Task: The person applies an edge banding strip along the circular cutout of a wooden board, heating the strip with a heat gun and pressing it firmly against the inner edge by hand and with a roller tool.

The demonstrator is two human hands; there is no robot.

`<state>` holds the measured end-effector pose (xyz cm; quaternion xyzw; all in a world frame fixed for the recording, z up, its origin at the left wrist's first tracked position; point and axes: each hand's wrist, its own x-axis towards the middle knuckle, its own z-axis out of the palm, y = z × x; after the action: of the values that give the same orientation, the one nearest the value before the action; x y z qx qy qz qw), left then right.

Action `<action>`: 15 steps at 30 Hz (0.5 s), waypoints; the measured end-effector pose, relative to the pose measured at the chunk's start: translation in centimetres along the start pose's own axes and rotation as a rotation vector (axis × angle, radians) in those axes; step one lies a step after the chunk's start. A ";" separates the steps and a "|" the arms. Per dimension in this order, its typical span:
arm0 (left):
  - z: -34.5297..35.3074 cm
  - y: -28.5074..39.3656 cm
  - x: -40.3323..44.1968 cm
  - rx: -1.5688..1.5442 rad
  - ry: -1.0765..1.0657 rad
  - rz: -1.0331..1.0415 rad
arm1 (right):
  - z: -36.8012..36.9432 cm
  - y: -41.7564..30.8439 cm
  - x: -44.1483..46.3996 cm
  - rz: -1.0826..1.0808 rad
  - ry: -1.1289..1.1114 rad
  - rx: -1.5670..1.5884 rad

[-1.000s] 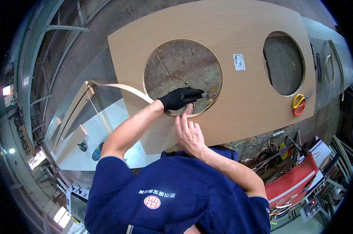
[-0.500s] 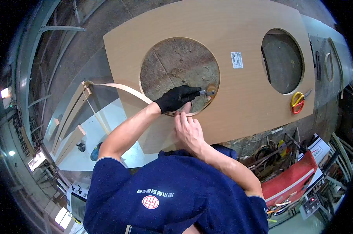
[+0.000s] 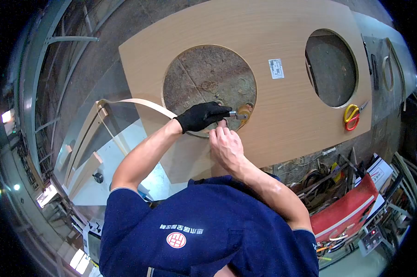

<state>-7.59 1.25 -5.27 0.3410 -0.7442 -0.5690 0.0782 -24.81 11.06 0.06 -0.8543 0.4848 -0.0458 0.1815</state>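
Note:
My left hand [image 3: 199,117], in a black glove with a bare thumb showing, is closed round the handle of a metal roller tool [image 3: 238,114]. The roller end is at the lower right rim of the large round hole in a wood-coloured panel [image 3: 282,106]. My bare right hand [image 3: 227,147] lies beside it at the hole's lower rim, fingers bent together; what they grip is hidden. A pale thin strip [image 3: 146,104] arches in from the left and passes behind the gloved hand.
Scissors [image 3: 351,117] with yellow and red handles and a white label [image 3: 276,69] lie on the panel, which has a second hole at right. Curved wooden pieces [image 3: 86,134] stand at left. A red object [image 3: 347,210] and assorted scrap are at lower right.
The roller tool has turned, its roller now closer to the hole's right rim, and my left hand has shifted slightly left. My right hand's fingers are more bent. The whole view has drifted slightly.

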 end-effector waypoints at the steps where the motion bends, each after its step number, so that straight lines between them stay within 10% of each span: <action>1: 0.2 0.0 0.1 0.003 0.016 0.008 | -0.1 0.0 0.0 -0.001 0.008 -0.008; 15: -0.6 -0.4 0.1 0.053 -0.137 -0.084 | 0.0 -0.1 -0.2 -0.001 0.048 -0.018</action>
<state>-7.17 0.67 -5.46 0.3340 -0.7479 -0.5737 -0.0057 -24.83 11.31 0.14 -0.8548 0.4891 -0.0620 0.1619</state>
